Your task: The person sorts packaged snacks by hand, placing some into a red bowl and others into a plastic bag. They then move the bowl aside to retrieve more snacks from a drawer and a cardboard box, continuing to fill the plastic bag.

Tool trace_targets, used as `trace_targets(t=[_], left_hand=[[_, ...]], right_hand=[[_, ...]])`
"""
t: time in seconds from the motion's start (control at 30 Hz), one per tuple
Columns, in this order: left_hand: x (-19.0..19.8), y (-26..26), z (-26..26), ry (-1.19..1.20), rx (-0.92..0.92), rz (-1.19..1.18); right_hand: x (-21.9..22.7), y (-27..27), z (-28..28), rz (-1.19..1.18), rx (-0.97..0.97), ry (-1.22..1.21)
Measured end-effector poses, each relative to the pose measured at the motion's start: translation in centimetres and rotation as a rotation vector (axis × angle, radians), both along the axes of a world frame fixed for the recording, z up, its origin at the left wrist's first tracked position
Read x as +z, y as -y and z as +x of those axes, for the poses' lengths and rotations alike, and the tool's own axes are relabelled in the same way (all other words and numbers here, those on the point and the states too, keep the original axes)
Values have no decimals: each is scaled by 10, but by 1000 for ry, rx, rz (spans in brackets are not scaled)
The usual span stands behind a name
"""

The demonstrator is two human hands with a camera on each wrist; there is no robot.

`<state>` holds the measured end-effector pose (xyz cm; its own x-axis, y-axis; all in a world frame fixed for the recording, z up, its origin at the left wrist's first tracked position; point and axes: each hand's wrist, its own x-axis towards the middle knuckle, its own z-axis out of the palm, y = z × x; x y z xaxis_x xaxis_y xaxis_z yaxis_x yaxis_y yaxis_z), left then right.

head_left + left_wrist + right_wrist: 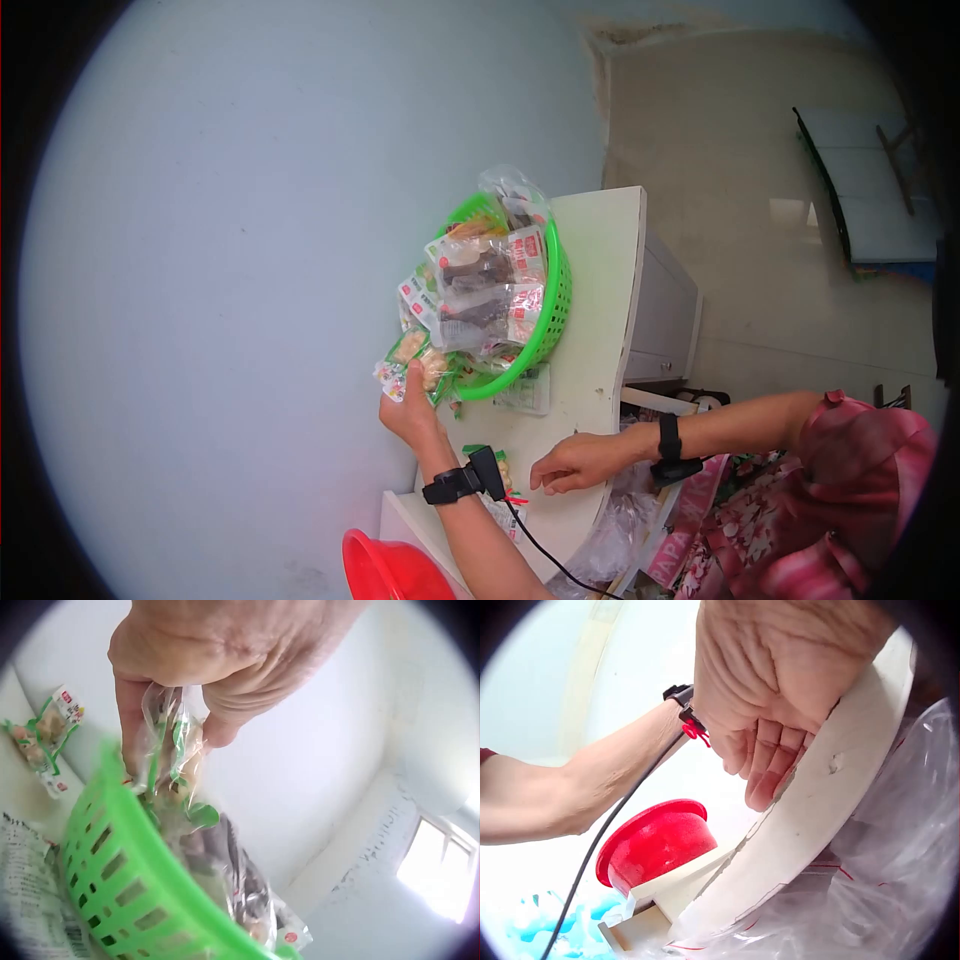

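My left hand (406, 416) pinches a clear snack packet with green trim (436, 368) between thumb and fingers, at the near rim of a green plastic basket (562, 300). In the left wrist view, the packet (171, 754) hangs below the fingers, just inside the basket wall (135, 892). Clear packets with dark contents and red-and-white labels (485, 275) fill the basket. My right hand (580, 462) is at the table edge with its fingers loosely bent, holding nothing. Another green-trimmed packet (51, 729) lies on the table, partly hidden by my left wrist in the head view.
The white table (600, 235) stands against a pale wall (250, 250). A flat printed packet (530, 392) lies beside the basket. A red basin (660, 851) is past the table's near end. Clear plastic bags (900, 832) bulge under the edge near my right hand.
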<state>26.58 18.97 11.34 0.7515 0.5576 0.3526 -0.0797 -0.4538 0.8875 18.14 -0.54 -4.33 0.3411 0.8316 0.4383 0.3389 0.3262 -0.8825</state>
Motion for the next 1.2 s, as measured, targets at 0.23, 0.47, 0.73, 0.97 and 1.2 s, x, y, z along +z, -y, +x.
trace_targets(t=[0.23, 0.47, 0.73, 0.97, 1.2], left_hand=[[-1, 15, 0, -93, -1, 151], [-33, -19, 20, -103, -117, 85], [-17, 6, -3, -143, -40, -240], [-16, -2, -43, -116, -75, -383], [-9, 4, -132, 141, 39, -417]], right_hand=[[3, 0, 0, -3, 15, -38], [6, 1, -1, 8, 10, -3], [7, 5, -1, 3, 18, -98], [2, -3, -1, -4, 40, -127], [-3, -4, 0, 9, 48, -169]])
